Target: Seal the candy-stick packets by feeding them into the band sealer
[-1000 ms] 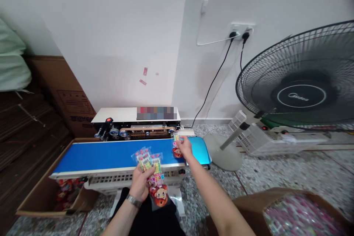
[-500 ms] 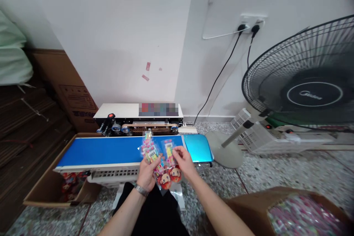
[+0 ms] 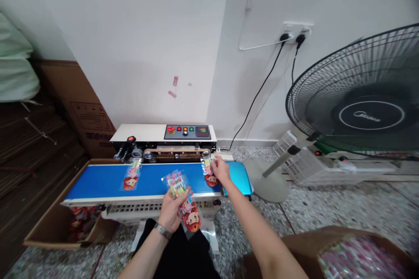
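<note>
My left hand (image 3: 170, 209) is closed around a small stack of clear plastic packets (image 3: 190, 218), printed with a cartoon face and a barcode, above my lap. At the right end of the blue conveyor belt (image 3: 98, 181), my right hand (image 3: 221, 170) pinches the edge of one packet (image 3: 210, 178). That packet lies on the belt with its top edge at the band sealing machine (image 3: 140, 132). Farther left, another packet (image 3: 131, 181) rests on the belt, its top near the machine's rollers. The machine's panel has a red knob and several buttons.
Below the belt's left end stands an open carton (image 3: 42, 237) with colourful packets inside. Another carton (image 3: 301, 248) at lower right holds many pink-and-clear wrapped pieces. A large fan (image 3: 369, 135) stands at the right beside a white plastic crate (image 3: 314, 172). Black cables run down the wall.
My right hand has moved one packet up from beside the stack to the sealing machine's right end. The packet behind the stack has travelled left along the belt.
</note>
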`<move>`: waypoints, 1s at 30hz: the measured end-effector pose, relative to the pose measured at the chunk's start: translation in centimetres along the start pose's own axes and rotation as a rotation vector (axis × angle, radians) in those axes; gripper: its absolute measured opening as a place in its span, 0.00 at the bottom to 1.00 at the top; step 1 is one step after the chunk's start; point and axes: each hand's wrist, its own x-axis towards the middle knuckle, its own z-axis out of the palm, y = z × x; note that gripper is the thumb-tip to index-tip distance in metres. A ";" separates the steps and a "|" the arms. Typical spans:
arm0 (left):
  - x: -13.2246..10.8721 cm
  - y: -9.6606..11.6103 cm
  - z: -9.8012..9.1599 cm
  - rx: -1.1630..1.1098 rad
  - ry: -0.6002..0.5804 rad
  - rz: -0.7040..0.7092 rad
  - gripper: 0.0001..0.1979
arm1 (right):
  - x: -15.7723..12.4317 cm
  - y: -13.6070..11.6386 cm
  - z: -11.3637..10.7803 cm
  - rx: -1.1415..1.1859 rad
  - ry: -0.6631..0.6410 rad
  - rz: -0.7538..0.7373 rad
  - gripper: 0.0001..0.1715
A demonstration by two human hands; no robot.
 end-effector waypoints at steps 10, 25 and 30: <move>-0.1 0.9 1.0 -0.081 -0.086 0.056 0.16 | -10.1 -4.7 -0.5 0.301 -0.561 -0.256 0.30; -0.1 0.3 -0.2 -0.018 -0.029 0.002 0.19 | -4.3 2.6 -1.0 0.569 0.141 0.268 0.22; 0.0 0.1 0.0 -0.004 -0.033 0.003 0.19 | -1.9 2.6 0.4 0.294 0.081 0.248 0.18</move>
